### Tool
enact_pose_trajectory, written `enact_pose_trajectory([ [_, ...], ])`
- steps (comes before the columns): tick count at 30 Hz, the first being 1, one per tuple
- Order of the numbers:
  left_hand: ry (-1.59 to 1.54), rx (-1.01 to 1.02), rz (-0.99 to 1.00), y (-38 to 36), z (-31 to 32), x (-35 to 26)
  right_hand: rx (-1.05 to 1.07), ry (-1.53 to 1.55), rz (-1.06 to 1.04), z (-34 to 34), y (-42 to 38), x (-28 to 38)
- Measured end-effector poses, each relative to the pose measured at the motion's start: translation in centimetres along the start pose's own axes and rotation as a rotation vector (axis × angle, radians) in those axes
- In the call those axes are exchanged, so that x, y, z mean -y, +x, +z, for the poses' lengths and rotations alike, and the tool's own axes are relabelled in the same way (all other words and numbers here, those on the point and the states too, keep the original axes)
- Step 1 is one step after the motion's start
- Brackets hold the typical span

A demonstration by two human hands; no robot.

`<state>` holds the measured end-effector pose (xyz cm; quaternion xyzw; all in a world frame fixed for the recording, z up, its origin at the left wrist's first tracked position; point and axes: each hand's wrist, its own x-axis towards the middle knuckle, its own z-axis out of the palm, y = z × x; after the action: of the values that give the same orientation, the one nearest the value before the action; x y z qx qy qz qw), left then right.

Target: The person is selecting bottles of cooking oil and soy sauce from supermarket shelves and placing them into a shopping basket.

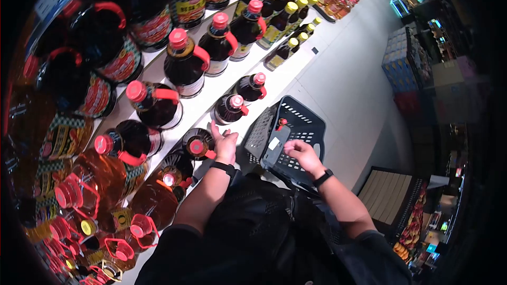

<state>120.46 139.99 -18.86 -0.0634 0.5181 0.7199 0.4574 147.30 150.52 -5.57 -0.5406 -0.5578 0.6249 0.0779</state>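
My left hand (226, 146) is open at the lower shelf, one finger stretched toward the base of a dark soy sauce bottle (229, 110) with a red cap and red handle. Right beside its wrist stands another dark bottle (196, 145), also red-capped. My right hand (302, 157) is over a dark grey perforated shopping basket (312, 116), its fingers curled together and nothing showing in them. Close to those fingertips is a flat grey bar (275, 150) with a white label, lying across the basket. A small red-capped item (282, 122) shows inside the basket.
Large red-handled bottles (185, 68) fill the tiered shelves at left, with amber oil jugs (100, 174) nearer me. Yellow-capped bottles (280, 21) stand farther along. The pale tiled floor (348, 63) runs along the aisle, with stacked cartons (401, 55) across it.
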Motion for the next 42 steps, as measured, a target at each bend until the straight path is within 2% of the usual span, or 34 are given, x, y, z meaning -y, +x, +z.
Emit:
enact_pose_trajectory([
  [3,-0.042,0.046,-0.014,1.3,1.9,-0.1,-0.284,0.113,-0.007,-5.1,-4.8,-5.6],
  [6,-0.133,0.025,0.018,1.4,3.4,-0.6,-0.484,0.087,0.159,-6.8,-9.9,-9.0],
  [8,-0.048,0.024,0.07,2.8,2.8,1.2,-0.529,-0.096,0.169,-6.5,-12.5,-11.6],
  [9,-0.033,0.03,0.063,2.8,3.0,1.3,-0.544,-0.223,0.088,-5.8,-12.9,-12.0],
  [10,-0.058,0.061,0.061,2.8,3.2,1.3,-0.55,-0.21,0.099,-5.7,-13.4,-12.2],
  [12,-0.065,0.105,0.056,3.0,3.8,1.3,-0.562,-0.518,0.023,-4.7,-13.7,-11.1],
  [14,-0.079,0.131,0.064,3.2,4.5,1.4,-0.567,-0.472,0.045,-4.4,-13.1,-11.3],
  [16,-0.063,0.141,0.064,3.8,5.3,1.7,-0.526,-0.711,0.053,-4.6,-12.0,-11.5],
  [20,-0.079,0.1,0.057,4.7,6.1,2.7,-0.542,-0.741,0.304,-4.2,-11.6,-10.1],
  [23,-0.103,0.143,0.071,5.2,6.7,2.9,-0.53,-0.765,0.254,-4.5,-11.6,-11.2],
  [28,-0.065,0.12,0.044,6.3,8.7,2.4,-0.558,-0.776,0.29,-4.4,-11.4,-10.4],
  [32,-0.077,0.164,0.018,6.3,9.0,2.4,-0.479,-0.786,0.317,-5.1,-11.0,-10.3],
  [34,-0.013,0.131,0.024,4.9,9.0,3.7,-0.411,-0.778,0.298,-5.7,-10.6,-10.2],
  [36,0.204,-0.046,-0.007,3.1,8.4,6.7,-0.361,-0.774,0.312,-6.6,-10.3,-9.8],
  [37,0.418,0.036,0.033,1.8,7.1,8.8,-0.304,-0.76,0.322,-7.1,-10.0,-9.6],
  [38,0.767,0.13,0.057,1.1,5.8,11.5,-0.247,-0.745,0.332,-7.8,-9.7,-9.3],
  [39,0.948,0.306,0.083,-3.2,7.1,10.7,-0.184,-0.718,0.341,-8.6,-9.2,-8.9],
  [40,1.08,0.506,-0.132,-6.7,9.6,9.1,-0.177,-0.706,0.343,-9.8,-8.0,-10.1],
  [41,0.946,0.736,-0.129,-7.8,7.5,13.0,-0.06,-0.556,0.227,-10.8,-6.5,-12.3],
  [42,1.028,0.961,-0.205,-9.8,9.1,12.5,0.052,-0.401,0.113,-12.1,-5.0,-14.2],
])
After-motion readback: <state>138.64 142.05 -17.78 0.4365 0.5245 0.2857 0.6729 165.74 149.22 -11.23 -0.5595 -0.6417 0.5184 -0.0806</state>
